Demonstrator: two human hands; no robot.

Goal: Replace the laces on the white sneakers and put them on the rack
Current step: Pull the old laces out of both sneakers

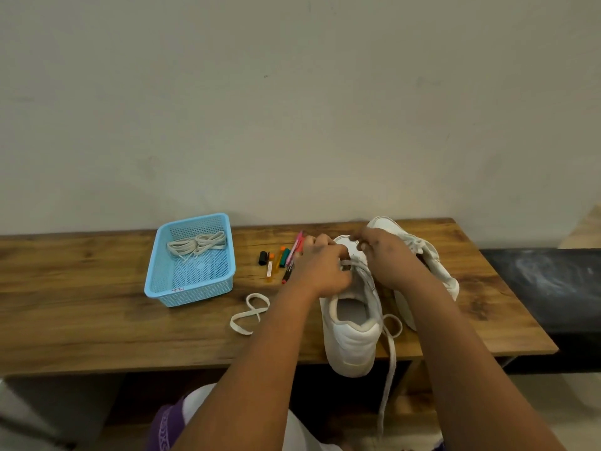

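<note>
I judge lacing half done: my left hand and right hand pinch the lace over the near sneaker, second sneaker just behind it, spare laces in the basket, racking still ahead.

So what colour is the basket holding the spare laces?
Light blue; the basket shows clearly in the head view.

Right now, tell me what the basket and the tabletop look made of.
Blue basket: looks like moulded plastic, going by its glossy rim and perforated mesh walls. Tabletop: wood or wood-look laminate, matte, with visible grain and knots; which one is unclear.
</note>
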